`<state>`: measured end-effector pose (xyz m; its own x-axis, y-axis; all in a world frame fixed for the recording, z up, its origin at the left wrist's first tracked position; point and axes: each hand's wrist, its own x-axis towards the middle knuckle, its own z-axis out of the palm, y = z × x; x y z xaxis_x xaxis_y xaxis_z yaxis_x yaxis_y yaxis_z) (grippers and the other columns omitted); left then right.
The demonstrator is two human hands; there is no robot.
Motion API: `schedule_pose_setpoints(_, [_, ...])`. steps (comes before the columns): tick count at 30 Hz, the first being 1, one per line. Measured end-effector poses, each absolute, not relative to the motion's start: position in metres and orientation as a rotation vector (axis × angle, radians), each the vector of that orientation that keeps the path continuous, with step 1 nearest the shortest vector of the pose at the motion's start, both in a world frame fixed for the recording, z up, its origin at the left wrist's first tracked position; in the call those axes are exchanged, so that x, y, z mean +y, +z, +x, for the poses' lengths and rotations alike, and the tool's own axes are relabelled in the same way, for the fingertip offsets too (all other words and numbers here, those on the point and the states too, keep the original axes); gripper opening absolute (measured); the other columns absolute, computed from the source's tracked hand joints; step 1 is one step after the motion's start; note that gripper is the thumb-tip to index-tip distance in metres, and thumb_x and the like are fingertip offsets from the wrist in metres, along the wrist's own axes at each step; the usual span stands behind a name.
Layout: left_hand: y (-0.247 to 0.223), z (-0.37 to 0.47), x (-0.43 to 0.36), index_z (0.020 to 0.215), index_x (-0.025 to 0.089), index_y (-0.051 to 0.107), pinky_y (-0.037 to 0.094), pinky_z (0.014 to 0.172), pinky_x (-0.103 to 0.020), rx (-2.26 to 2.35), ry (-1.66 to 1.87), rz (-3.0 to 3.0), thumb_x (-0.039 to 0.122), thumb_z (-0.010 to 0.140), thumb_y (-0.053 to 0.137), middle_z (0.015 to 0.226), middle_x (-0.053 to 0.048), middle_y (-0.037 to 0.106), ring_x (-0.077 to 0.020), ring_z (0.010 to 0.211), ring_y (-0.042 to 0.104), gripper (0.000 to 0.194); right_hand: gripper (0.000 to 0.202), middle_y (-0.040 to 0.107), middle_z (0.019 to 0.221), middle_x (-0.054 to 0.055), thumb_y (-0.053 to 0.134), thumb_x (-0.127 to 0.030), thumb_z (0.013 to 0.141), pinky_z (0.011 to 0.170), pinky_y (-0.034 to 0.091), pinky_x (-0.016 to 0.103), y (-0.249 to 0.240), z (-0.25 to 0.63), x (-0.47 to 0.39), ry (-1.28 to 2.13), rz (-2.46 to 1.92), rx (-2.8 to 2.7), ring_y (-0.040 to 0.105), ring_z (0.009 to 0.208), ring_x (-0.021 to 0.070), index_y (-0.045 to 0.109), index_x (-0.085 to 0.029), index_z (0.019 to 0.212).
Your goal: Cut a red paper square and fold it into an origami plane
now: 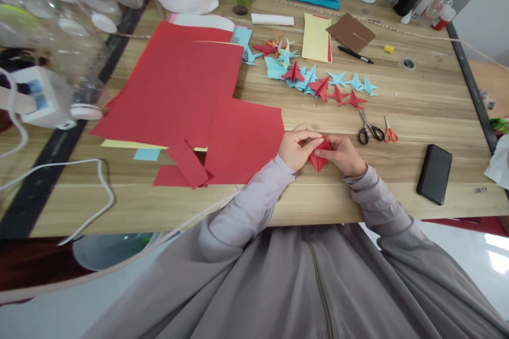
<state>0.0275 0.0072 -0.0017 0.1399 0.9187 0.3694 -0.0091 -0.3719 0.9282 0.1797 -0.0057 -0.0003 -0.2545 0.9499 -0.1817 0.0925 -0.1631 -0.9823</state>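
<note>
A small folded piece of red paper (318, 162) is held between both hands near the table's front edge. My left hand (297, 147) pinches it from the left, and my right hand (345, 154) grips its right side with thumb and fingers. Large red sheets (186, 79) lie stacked at the left, one reaching close to my left hand. Beyond my hands, folded red paper figures (319, 88) and light blue ones (337, 79) lie in a loose row.
Black-handled scissors (369, 130) and small orange scissors (390, 131) lie right of my hands, with a black phone (435, 174) farther right. Red strips (186, 163) lie at the left. Plastic bottles (59, 26) crowd the left side; a white cable (104, 185) crosses the front left.
</note>
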Motion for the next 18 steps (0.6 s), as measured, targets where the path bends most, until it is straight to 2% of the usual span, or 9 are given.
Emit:
schedule_pose_setpoints(7, [-0.0005, 0.0271, 0.0061, 0.07, 0.021, 0.074, 0.041, 0.056, -0.027, 0.914, 1.384, 1.523, 0.026, 0.075, 0.071, 0.062, 0.0, 0.057, -0.0116, 0.061, 0.052, 0.008, 0.034, 0.052, 0.055, -0.005, 0.078, -0.043, 0.061, 0.052, 0.041, 0.024, -0.0008, 0.1797, -0.006, 1.484, -1.254, -1.448, 0.046, 0.053, 0.0087, 0.057, -0.016, 0.062])
schedule_pose_setpoints(11, [-0.0002, 0.0278, 0.0062, 0.072, 0.022, 0.074, 0.041, 0.057, -0.027, 0.905, 1.393, 1.486, 0.027, 0.074, 0.072, 0.065, -0.001, 0.06, -0.0118, 0.063, 0.053, 0.006, 0.034, 0.055, 0.058, -0.003, 0.077, -0.046, 0.062, 0.053, 0.043, 0.025, -0.0011, 0.1797, -0.0064, 1.47, -1.248, -1.475, 0.05, 0.055, 0.0105, 0.06, -0.016, 0.066])
schedule_pose_setpoints(18, [0.0014, 0.0275, 0.0066, 0.07, 0.023, 0.075, 0.038, 0.053, -0.026, 0.886, 1.364, 1.435, 0.029, 0.069, 0.075, 0.063, 0.0, 0.059, -0.0111, 0.06, 0.051, 0.006, 0.03, 0.055, 0.058, -0.003, 0.077, -0.042, 0.063, 0.055, 0.043, 0.026, 0.0009, 0.1792, -0.0072, 1.457, -1.256, -1.487, 0.051, 0.057, 0.0111, 0.061, -0.017, 0.066])
